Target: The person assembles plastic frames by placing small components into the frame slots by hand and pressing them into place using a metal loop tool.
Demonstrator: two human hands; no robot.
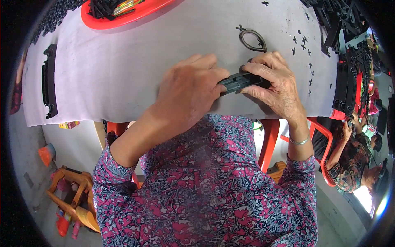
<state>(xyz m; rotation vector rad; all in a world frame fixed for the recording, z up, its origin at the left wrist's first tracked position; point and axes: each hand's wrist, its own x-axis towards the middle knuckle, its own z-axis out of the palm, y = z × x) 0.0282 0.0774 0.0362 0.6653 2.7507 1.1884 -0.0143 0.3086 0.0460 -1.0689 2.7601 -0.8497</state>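
Observation:
A black elongated plastic part (236, 83) lies between my two hands, just above the pale table cover. My left hand (190, 84) is closed around its left end, slightly blurred by motion. At the other end, my right hand (273, 82) grips it between thumb and fingers, and the fingers hide some of that end. Just beyond my right hand rests a dark pointed-oval ring (252, 40) with small cross-shaped pieces by it. More small black cross pieces (304, 40) are scattered to the right of that hand.
A red tray (98, 24) of black parts and coloured strips sits at the far left. One long black part (50, 81) lies near the left edge. Black parts (345, 88) are heaped along the right side, where another person (349, 156) sits. A wooden chair (74, 197) stands lower left.

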